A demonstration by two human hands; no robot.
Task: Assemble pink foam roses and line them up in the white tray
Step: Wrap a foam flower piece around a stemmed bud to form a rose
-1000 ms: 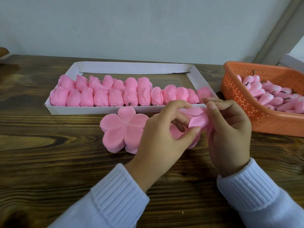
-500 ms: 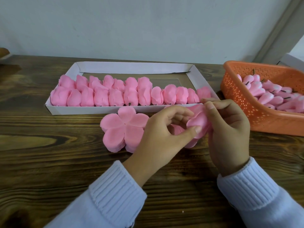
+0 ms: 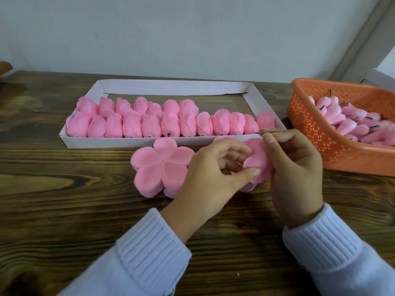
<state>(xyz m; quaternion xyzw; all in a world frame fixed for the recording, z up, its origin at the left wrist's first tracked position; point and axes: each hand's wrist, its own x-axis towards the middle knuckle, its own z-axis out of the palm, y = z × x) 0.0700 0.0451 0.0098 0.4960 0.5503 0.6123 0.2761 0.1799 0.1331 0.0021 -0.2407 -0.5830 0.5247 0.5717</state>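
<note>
Both hands, the left hand (image 3: 210, 167) and the right hand (image 3: 296, 167), pinch a half-made rose (image 3: 257, 162) between their fingers to wrap its petals tight, with the white tray (image 3: 111, 142) of finished roses (image 3: 171, 122) just behind them.

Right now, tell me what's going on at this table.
A person is putting together a pink foam rose, pinching and wrapping its petals with the left hand and the right hand. A stack of flat petals lies on the wooden table beside them. The white tray behind holds rows of finished roses, and the orange basket holds rose buds.
</note>
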